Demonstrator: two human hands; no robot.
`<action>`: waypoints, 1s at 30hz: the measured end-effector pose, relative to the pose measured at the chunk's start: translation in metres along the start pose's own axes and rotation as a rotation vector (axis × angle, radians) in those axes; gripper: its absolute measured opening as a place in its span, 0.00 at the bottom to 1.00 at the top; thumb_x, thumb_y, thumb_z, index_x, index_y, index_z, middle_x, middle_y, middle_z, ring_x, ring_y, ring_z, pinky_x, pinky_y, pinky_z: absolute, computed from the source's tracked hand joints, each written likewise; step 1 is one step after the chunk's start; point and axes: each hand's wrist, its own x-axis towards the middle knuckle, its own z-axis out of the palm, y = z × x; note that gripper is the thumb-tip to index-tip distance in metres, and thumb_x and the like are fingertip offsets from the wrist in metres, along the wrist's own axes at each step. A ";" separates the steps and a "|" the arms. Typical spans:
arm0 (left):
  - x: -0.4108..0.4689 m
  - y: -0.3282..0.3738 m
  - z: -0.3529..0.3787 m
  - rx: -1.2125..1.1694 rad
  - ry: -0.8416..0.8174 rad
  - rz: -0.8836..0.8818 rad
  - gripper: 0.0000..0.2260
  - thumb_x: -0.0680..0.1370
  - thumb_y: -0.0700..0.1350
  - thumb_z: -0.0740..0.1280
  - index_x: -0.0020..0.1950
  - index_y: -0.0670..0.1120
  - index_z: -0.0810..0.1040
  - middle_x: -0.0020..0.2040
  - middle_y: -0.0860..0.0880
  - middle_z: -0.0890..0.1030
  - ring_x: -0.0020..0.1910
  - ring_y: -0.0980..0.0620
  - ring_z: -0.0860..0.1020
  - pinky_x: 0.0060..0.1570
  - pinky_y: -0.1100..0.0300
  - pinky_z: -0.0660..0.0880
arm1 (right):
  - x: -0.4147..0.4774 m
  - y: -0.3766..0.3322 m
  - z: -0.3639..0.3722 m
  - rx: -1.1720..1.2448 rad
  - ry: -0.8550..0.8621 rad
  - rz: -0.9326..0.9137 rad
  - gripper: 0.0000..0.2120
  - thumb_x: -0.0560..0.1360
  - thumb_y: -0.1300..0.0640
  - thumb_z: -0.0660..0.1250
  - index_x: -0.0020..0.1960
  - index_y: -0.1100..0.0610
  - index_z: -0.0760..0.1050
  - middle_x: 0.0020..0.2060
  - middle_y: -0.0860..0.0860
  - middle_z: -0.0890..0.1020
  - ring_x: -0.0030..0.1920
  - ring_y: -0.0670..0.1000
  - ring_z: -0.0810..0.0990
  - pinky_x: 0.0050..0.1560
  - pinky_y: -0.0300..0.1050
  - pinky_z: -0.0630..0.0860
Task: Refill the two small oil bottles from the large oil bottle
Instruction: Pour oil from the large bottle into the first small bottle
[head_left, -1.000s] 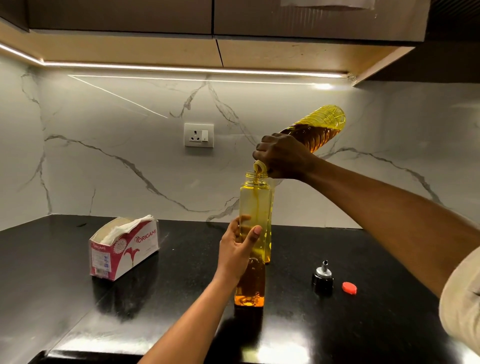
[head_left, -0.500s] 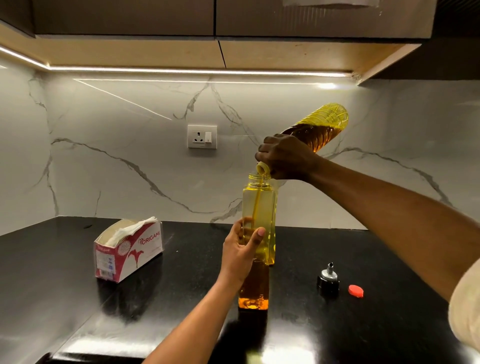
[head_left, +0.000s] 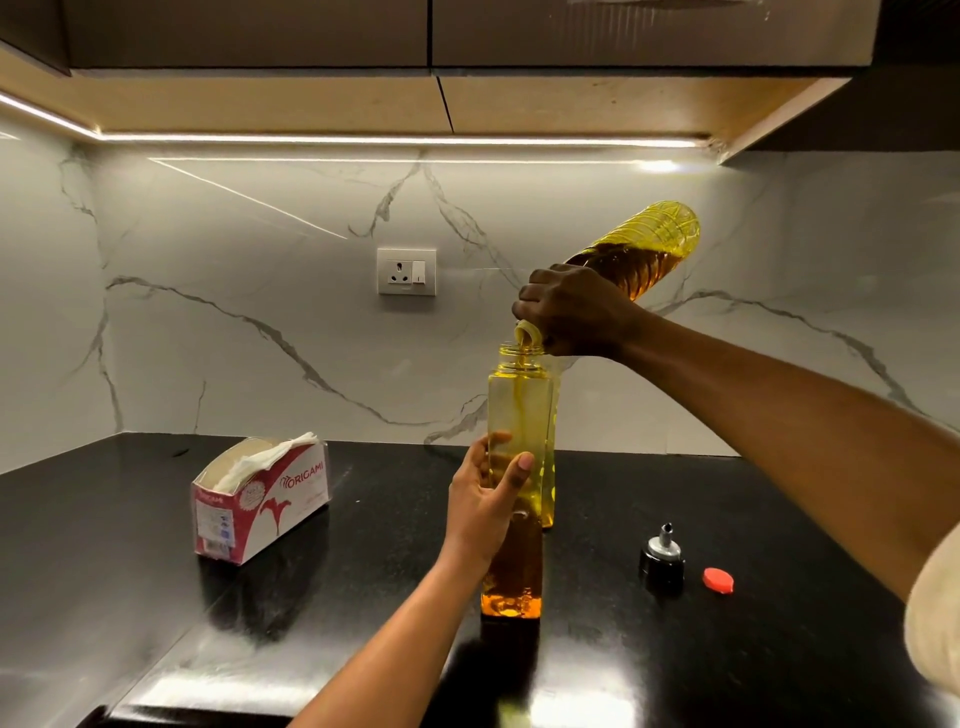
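Note:
A small square yellow oil bottle (head_left: 517, 405) stands upright and uncapped on the black counter, oil filling roughly its lower half. My left hand (head_left: 485, 499) grips its middle. My right hand (head_left: 576, 309) holds the large ribbed oil bottle (head_left: 644, 249) near the neck, tilted mouth-down over the small bottle's opening. A thin stream of oil runs down into it. A second small yellow bottle (head_left: 548, 467) stands right behind the first, mostly hidden.
A black pourer cap with a metal spout (head_left: 662, 556) and a red cap (head_left: 718, 580) lie on the counter (head_left: 779, 519) to the right. A red and white tissue box (head_left: 260, 501) sits to the left. The marble wall has a socket (head_left: 406, 271).
Both hands and both bottles keep their positions. The oil level in the held small bottle has risen slightly.

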 end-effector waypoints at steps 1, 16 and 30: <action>0.000 0.000 0.000 0.004 0.000 0.000 0.40 0.60 0.73 0.70 0.62 0.47 0.73 0.49 0.49 0.83 0.48 0.51 0.83 0.44 0.59 0.80 | 0.000 0.000 0.000 0.003 0.002 -0.004 0.09 0.66 0.55 0.75 0.39 0.59 0.80 0.32 0.53 0.81 0.34 0.54 0.80 0.34 0.45 0.77; -0.001 0.000 0.000 0.036 -0.004 0.017 0.39 0.60 0.75 0.68 0.61 0.50 0.73 0.50 0.50 0.83 0.49 0.52 0.83 0.47 0.60 0.79 | -0.001 0.000 -0.002 -0.004 0.007 -0.008 0.09 0.65 0.55 0.76 0.38 0.59 0.79 0.31 0.53 0.81 0.33 0.53 0.80 0.33 0.43 0.76; 0.000 -0.002 0.000 0.012 -0.014 0.011 0.39 0.60 0.73 0.69 0.62 0.49 0.72 0.50 0.46 0.82 0.47 0.50 0.83 0.47 0.57 0.80 | -0.001 0.000 -0.003 -0.008 0.004 -0.013 0.10 0.64 0.54 0.77 0.38 0.59 0.80 0.32 0.52 0.81 0.34 0.53 0.80 0.34 0.43 0.77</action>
